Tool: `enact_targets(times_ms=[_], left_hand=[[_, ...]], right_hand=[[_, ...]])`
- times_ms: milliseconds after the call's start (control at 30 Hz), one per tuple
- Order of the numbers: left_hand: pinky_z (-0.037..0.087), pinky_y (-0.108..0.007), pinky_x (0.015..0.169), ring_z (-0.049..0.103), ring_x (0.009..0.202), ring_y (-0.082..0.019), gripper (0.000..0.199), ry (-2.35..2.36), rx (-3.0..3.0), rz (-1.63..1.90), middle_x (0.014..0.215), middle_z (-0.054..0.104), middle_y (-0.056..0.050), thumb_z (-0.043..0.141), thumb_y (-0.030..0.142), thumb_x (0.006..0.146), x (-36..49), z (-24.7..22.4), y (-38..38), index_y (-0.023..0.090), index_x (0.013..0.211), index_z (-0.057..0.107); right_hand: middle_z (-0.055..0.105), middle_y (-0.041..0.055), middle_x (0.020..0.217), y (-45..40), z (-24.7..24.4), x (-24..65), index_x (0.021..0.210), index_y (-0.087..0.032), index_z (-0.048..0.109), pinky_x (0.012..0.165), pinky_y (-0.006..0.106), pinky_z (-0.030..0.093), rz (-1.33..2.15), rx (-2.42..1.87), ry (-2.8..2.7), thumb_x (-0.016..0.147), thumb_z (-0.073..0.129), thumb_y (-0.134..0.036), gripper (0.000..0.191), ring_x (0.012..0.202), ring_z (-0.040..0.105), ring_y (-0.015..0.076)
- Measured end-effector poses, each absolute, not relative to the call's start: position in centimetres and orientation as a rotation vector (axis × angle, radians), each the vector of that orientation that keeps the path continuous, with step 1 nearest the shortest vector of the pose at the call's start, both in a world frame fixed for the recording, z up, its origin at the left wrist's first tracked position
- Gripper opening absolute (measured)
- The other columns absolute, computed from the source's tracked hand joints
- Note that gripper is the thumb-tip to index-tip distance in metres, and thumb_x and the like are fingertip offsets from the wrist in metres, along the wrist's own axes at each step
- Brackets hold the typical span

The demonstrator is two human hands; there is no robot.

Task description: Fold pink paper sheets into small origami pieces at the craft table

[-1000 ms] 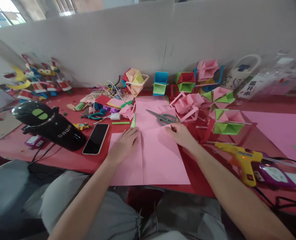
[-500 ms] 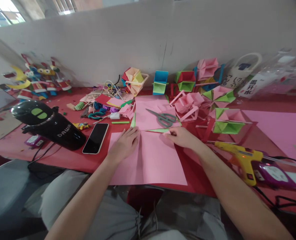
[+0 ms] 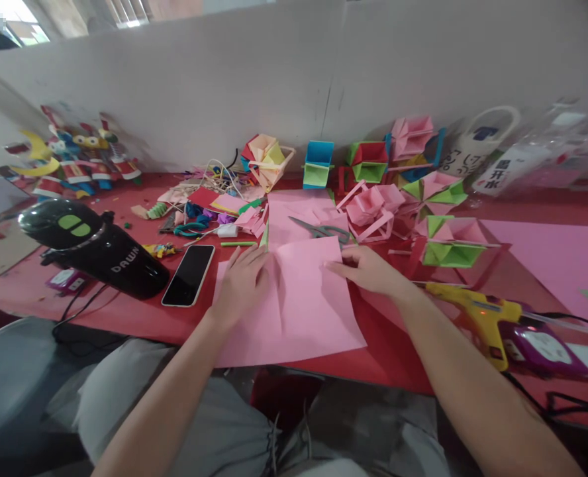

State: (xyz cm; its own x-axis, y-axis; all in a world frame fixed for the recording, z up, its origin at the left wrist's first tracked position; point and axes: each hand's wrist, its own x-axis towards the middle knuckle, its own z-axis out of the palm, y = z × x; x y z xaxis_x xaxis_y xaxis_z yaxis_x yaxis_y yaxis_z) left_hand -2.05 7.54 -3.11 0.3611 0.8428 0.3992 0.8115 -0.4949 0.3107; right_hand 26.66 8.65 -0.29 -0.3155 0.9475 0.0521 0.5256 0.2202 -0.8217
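Lying at the front edge of the red table (image 3: pixel 386 358), the pink sheet (image 3: pixel 314 311) has a bend down it, and its right part tips up. Its far right corner hides a bit of the scissors (image 3: pixel 324 230). A strip of bare red is between the sheet and the phone (image 3: pixel 189 275) on the left. More bare red is on the right, and past the right arm is the glue gun (image 3: pixel 487 315). The left hand (image 3: pixel 244 281) is flat on the sheet's left part, fingers nearly together. The right hand (image 3: pixel 371 268) pinches the sheet's right edge, thumb on top.
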Motion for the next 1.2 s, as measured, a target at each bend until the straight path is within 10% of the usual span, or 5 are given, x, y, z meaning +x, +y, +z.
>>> enact_targets(times_ms=[300, 600, 867, 1200], left_hand=[[0.026, -0.045, 0.119, 0.038, 0.143, -0.024, 0.046, 1.528, 2.562, 0.563, 0.153, 0.044, -0.008, 0.041, 0.029, 0.097, -2.4, -4.4, 8.0, 0.021, 0.142, 0.048], [0.038, -0.046, 0.106, 0.056, 0.119, -0.028, 0.035, 1.602, 2.560, 0.475, 0.127, 0.063, -0.012, 0.041, 0.027, 0.095, -2.1, -2.7, 8.4, 0.020, 0.122, 0.063], [0.017, -0.051, 0.122, 0.019, 0.151, -0.024, 0.056, 1.499, 2.599, 0.188, 0.163, 0.024, -0.006, 0.023, 0.032, 0.100, -2.3, -4.9, 10.4, 0.019, 0.154, 0.027], [0.015, -0.048, 0.123, 0.014, 0.153, -0.021, 0.058, 1.574, 2.598, 0.052, 0.165, 0.018, -0.002, 0.020, 0.034, 0.100, -2.2, -5.1, 10.4, 0.021, 0.157, 0.020]], right_hand=[[0.043, -0.0013, 0.059, 9.7, -2.1, 26.2, 0.063, -0.017, 0.051, 0.054, 0.027, 0.026, 0.875, -1.442, -1.857, 0.084, 0.052, -0.056, 0.045, 0.057, 0.036, 0.0121], [0.038, -0.0016, 0.058, 10.3, -3.0, 25.9, 0.060, -0.020, 0.041, 0.056, 0.029, 0.025, 0.565, -1.606, -1.870, 0.087, 0.047, -0.048, 0.039, 0.057, 0.036, 0.0133], [0.040, -0.0011, 0.054, 10.4, -3.3, 26.0, 0.057, -0.021, 0.033, 0.056, 0.029, 0.024, 0.433, -1.704, -1.957, 0.086, 0.048, -0.040, 0.039, 0.056, 0.038, 0.0131], [0.045, 0.0000, 0.056, 9.8, -2.5, 25.8, 0.055, -0.020, 0.038, 0.054, 0.029, 0.023, 0.490, -1.845, -2.085, 0.086, 0.050, -0.040, 0.040, 0.053, 0.037, 0.0121]])
